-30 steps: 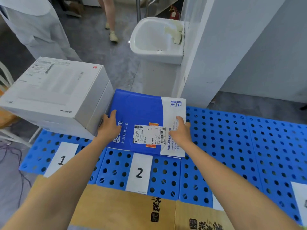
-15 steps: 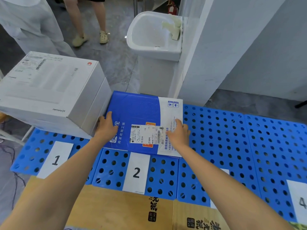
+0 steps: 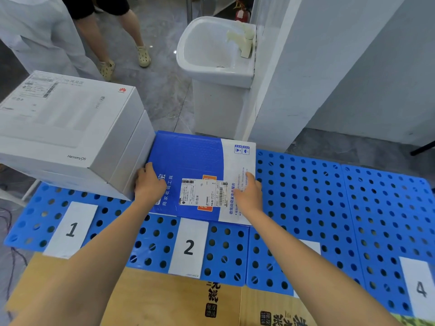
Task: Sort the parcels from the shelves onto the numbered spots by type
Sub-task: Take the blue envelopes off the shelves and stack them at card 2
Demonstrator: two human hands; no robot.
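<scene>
Now I see the blue mailer (image 3: 195, 161) lying flat on the perforated panels (image 3: 306, 196), just behind label 2 (image 3: 189, 248), its left edge against the stacked white boxes (image 3: 70, 128). My left hand (image 3: 149, 184) grips that edge, fingers curled; my right hand (image 3: 249, 196) rests flat on its white strip, fingers straight, grasping nothing.

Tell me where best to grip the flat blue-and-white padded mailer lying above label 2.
Pinch the blue-and-white padded mailer at its white right-hand edge, coming in from the right. It lies flat on the blue perforated mat, its left edge against the stacked white boxes, so that side looks blocked.
</scene>
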